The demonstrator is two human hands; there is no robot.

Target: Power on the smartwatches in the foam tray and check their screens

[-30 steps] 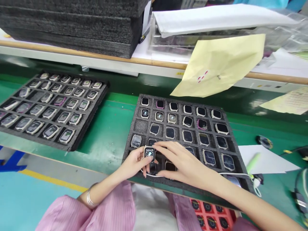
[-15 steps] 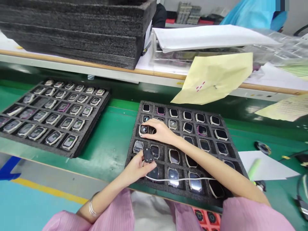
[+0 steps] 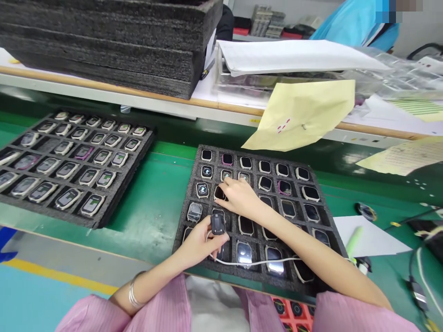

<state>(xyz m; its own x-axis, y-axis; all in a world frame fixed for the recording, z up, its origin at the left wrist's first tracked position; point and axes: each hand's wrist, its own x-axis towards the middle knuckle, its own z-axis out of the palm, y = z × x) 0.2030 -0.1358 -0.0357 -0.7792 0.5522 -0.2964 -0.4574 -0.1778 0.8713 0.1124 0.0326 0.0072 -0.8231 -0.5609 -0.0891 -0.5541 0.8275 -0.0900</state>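
Your left hand pinches the dark charger puck over the foam tray's front-left edge. Your right hand pinches a watch mid-tray. Green counter separates it from the second tray.

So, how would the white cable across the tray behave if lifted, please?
The white cable is thin and curves over the foam tray: probably floppy and light. It seems joined to the black piece in the left hand, so lifting may tug that.

Foam sheets are stacked left of a yellow paper.
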